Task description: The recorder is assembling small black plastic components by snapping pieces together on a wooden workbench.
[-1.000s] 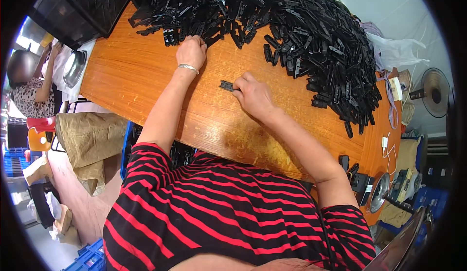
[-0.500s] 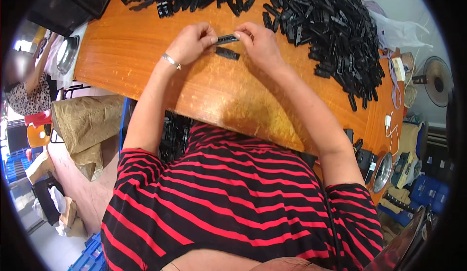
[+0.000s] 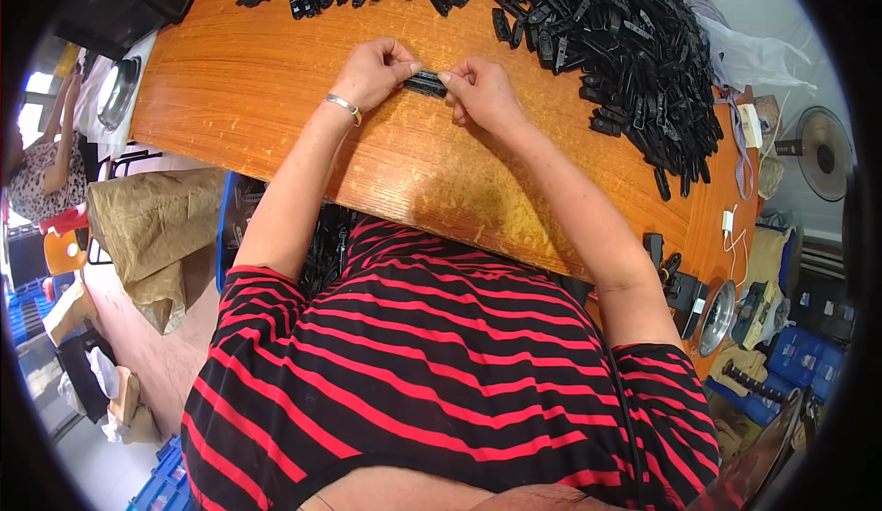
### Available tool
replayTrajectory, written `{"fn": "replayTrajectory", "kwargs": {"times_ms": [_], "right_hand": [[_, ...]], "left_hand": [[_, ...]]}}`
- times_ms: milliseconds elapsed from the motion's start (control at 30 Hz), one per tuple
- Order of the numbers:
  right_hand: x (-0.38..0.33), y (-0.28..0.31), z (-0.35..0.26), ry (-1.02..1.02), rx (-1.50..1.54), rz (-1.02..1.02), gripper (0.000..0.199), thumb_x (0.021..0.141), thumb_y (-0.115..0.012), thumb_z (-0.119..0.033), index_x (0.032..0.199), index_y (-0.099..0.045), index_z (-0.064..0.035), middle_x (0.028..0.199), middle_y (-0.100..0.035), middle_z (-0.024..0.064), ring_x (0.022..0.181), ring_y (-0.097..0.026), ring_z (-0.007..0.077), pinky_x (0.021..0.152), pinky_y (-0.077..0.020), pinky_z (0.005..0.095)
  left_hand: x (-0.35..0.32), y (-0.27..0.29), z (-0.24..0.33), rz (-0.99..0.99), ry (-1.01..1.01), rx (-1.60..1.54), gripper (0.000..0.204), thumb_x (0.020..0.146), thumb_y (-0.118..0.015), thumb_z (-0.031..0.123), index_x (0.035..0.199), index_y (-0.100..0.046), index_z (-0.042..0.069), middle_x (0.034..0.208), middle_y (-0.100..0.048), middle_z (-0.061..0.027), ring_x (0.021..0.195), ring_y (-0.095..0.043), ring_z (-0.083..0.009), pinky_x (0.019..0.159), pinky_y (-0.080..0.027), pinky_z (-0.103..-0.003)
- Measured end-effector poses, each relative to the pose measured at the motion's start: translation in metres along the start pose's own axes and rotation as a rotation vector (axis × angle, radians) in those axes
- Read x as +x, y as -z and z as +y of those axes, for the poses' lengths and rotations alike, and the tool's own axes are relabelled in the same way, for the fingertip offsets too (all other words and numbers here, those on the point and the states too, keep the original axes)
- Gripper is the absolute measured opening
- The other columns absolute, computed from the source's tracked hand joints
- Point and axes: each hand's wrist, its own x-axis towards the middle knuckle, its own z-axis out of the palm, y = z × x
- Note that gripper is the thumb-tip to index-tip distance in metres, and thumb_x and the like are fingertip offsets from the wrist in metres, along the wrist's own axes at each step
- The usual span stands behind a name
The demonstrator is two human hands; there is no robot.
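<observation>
My left hand (image 3: 374, 74), with a silver bracelet at the wrist, pinches one end of a slim black plastic strip (image 3: 426, 77). The other end is between the thumb and fingers of my right hand (image 3: 483, 94). The strip lies level, just over the wooden table top. Directly beneath it in the view is a second black plastic piece (image 3: 424, 89), partly covered by the strip and my right fingertips; whether the two touch I cannot tell. A large heap of similar black plastic pieces (image 3: 634, 61) spreads across the far and right side of the table (image 3: 276, 89).
A black bin (image 3: 129, 1) and a metal bowl (image 3: 119, 93) stand at the far left, near another person (image 3: 46, 167). Brown wrapping (image 3: 156, 226) drapes left of the table. On the right are a fan (image 3: 818, 153), a white cable (image 3: 730, 226) and a round metal dish (image 3: 717, 318).
Both hands have moved slightly nearer with the strip, which now overlaps the second piece that showed separately before. The view has shifted a little.
</observation>
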Motion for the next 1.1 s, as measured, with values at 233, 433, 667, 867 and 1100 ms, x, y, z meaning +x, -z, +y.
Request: {"fn": "replayTrajectory", "kwargs": {"times_ms": [233, 433, 667, 867, 1100], "right_hand": [[0.005, -0.004, 0.015, 0.034, -0.115, 0.003, 0.019, 0.090, -0.062, -0.016, 0.085, -0.053, -0.0001, 0.062, -0.057, 0.0036, 0.045, -0.052, 0.0085, 0.041, -0.0435, 0.0238], [0.013, 0.002, 0.010, 0.035, -0.226, -0.006, 0.021, 0.086, -0.066, -0.018, 0.082, -0.056, -0.0005, 0.064, -0.060, 0.0083, 0.049, -0.057, 0.0157, 0.048, -0.0458, 0.0318], [0.018, 0.009, -0.002, 0.152, -0.579, -0.057, 0.025, 0.087, -0.066, -0.023, 0.083, -0.053, -0.0019, 0.061, -0.061, 0.0065, 0.054, -0.058, 0.0134, 0.051, -0.0450, 0.0292], [0.014, 0.009, 0.003, 0.059, -0.345, -0.137, 0.023, 0.090, -0.063, -0.020, 0.083, -0.050, -0.0022, 0.060, -0.059, 0.0047, 0.047, -0.053, 0.0110, 0.044, -0.0424, 0.0262], [0.012, 0.013, -0.004, 0.014, -0.210, -0.163, 0.021, 0.091, -0.061, -0.016, 0.084, -0.048, -0.0017, 0.060, -0.058, 0.0037, 0.043, -0.050, 0.0091, 0.040, -0.0401, 0.0239]], "left_hand": [[-0.004, -0.007, 0.005, 0.071, 0.007, 0.243, 0.017, 0.083, -0.070, 0.014, 0.084, -0.059, 0.002, 0.068, -0.056, 0.0001, 0.061, -0.047, -0.0095, 0.057, -0.043, -0.027], [-0.008, -0.011, 0.008, 0.110, -0.010, 0.279, 0.019, 0.082, -0.070, 0.016, 0.080, -0.059, 0.002, 0.069, -0.060, -0.0075, 0.064, -0.055, -0.0166, 0.062, -0.046, -0.031], [-0.009, -0.008, 0.003, 0.052, 0.038, 0.278, 0.020, 0.083, -0.068, 0.016, 0.079, -0.055, 0.002, 0.071, -0.057, -0.0075, 0.065, -0.052, -0.0165, 0.063, -0.045, -0.032], [-0.013, -0.011, 0.002, 0.062, 0.037, 0.205, 0.016, 0.088, -0.065, 0.015, 0.081, -0.055, 0.004, 0.068, -0.052, 0.0012, 0.062, -0.044, -0.0083, 0.058, -0.041, -0.025], [-0.013, -0.009, 0.002, 0.066, 0.019, 0.090, 0.019, 0.084, -0.069, 0.017, 0.081, -0.059, 0.002, 0.069, -0.057, -0.0014, 0.063, -0.050, -0.0098, 0.059, -0.044, -0.027]]}}
